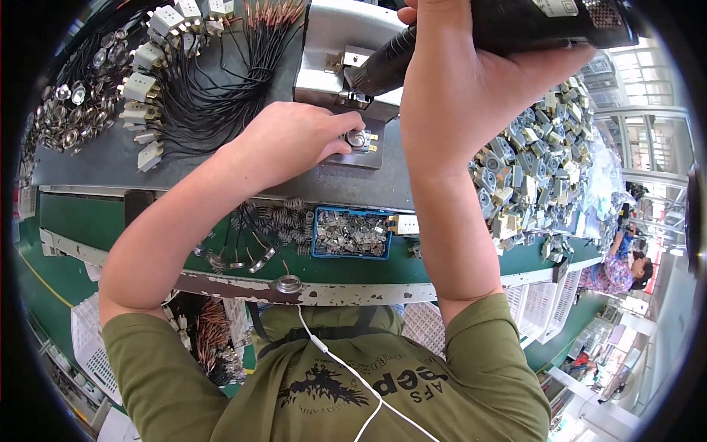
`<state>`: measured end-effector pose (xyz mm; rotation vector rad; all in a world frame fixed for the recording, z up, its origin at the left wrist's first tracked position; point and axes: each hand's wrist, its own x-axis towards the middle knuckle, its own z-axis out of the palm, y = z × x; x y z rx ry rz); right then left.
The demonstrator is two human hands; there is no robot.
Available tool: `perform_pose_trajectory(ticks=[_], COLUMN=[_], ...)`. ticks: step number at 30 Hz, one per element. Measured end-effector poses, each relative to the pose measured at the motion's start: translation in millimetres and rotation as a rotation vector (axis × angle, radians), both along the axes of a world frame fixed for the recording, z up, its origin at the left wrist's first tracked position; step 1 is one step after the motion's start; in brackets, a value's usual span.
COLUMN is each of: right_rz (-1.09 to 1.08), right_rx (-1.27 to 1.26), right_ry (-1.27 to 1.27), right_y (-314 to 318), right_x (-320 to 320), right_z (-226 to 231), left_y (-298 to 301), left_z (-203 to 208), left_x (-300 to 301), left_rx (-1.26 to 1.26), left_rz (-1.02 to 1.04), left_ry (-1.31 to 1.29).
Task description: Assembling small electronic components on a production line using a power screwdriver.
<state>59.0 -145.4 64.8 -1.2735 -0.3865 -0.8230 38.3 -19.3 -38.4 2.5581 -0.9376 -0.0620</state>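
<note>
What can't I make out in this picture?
In the head view:
Right hand: most fingers hidden by the black tool and upper edge.
Black tool: also cut off by that edge.
Round metal part: partly covered by the left hand.
Metal pieces in the blue tray: too small to tell apart.

Olive green T-shirt (479,405) has dark lettering (418,378) on the front, a few big chunky letters plus some smaller ones, right beside a splashy dark graphic (324,387). There's also a pale sticker (557,7) with a little square outline on the black power tool (512,26), but any print there's too tiny to make out.
</note>
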Motion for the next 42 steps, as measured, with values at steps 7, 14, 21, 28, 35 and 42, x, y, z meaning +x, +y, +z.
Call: perform_pose_trajectory(ticks=[7,14,21,28,35,42], right_rz=[0.612,0.017,0.637,0.113,0.235,0.242], right_rx=[0.222,-0.137,0.209,-0.083,-0.193,-0.187], right_ry=[-0.4,0.29,-0.237,0.23,0.306,0.257], right_y=[-16,-34,-50,-45,-57,-51], right_x=[38,-30,15,-23,-10,-23], right_z=[-10,21,-29,-18,-22,-22], left_y=[-3,2,-1,-2,-2,0], left_z=[2,-4,2,3,4,1], left_x=[-2,-5,-1,-3,-1,-3], left_rx=[-0.006,-0.102,-0.041,-0.024,0.014,0.022], left_rz=[0.006,0.017,0.033,0.041,0.033,0.023], left_ry=[-0.006,-0.019,0.029,0.015,-0.017,-0.035])
